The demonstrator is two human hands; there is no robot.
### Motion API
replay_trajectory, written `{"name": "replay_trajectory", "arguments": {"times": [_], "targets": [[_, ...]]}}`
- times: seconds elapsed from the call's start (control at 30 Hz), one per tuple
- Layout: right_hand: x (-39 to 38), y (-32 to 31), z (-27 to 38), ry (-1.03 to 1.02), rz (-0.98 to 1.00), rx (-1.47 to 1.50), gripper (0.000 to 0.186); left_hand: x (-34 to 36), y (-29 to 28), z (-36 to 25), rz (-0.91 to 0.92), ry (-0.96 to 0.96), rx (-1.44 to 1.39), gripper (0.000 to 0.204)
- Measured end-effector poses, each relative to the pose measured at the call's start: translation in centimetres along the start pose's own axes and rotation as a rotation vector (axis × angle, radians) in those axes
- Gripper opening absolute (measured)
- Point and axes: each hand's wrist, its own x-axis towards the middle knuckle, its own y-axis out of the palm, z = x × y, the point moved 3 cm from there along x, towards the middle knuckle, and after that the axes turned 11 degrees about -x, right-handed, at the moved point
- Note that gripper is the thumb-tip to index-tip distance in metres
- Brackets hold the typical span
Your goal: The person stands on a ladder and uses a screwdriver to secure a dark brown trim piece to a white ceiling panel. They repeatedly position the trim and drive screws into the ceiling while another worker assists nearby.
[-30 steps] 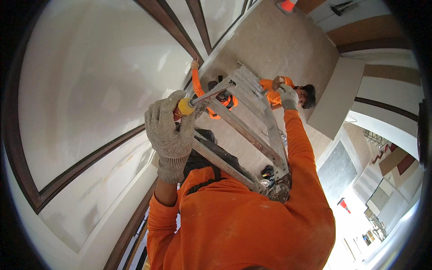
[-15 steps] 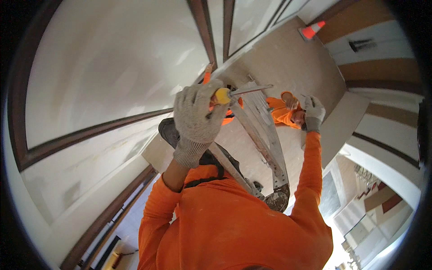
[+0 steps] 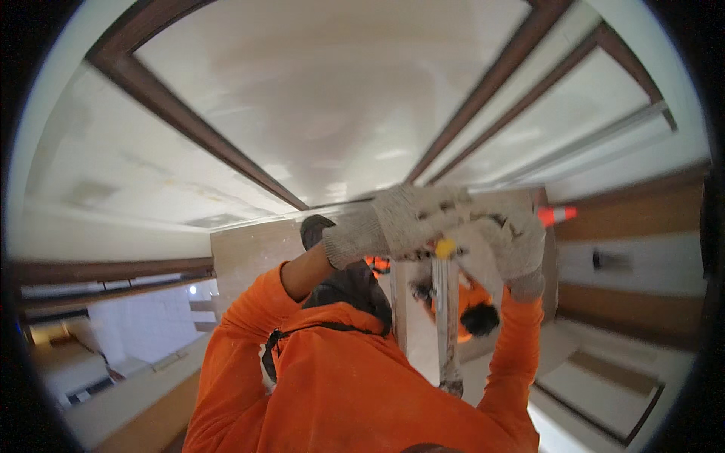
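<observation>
**2 gloves close together above the ladder**

My left glove has its fingers curled round a yellow-ended tool, up in the air over the ladder, a little my side of the far edge of the floor, by the wall panel. My right glove is up just beside it, fingers bent; whether they pinch anything, I cannot tell.

To handle this well, I'd judge I want a firm left grip, right fingertips clear of the tool's working end, and my weight centred over the ladder. With a co-worker below, dropping something looks like the main risk.

Motion blur softens both gloves, and I cannot make out whether they touch. The tool's working end is lost among them. My orange top cuts off the ladder's near end. Too little shows of another orange patch by my leg to name it.
</observation>
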Motion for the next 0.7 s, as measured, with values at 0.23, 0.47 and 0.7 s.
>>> {"name": "replay_trajectory", "arguments": {"times": [0.23,0.47,0.7], "targets": [[7.1,5.2,4.9,0.192,0.296,0.374,0.028,-5.6,-5.3,0.8,-0.023,-0.412,-0.16,0.033],[11.0,8.3,8.9,-0.012,0.337,0.481,0.017,-10.2,-7.6,2.0,-0.261,-0.606,-0.324,0.031],[11.5,9.8,11.8,0.02,0.149,0.678,0.023,-14.1,-7.4,2.4,-0.401,-0.364,-0.351,0.028]]}}
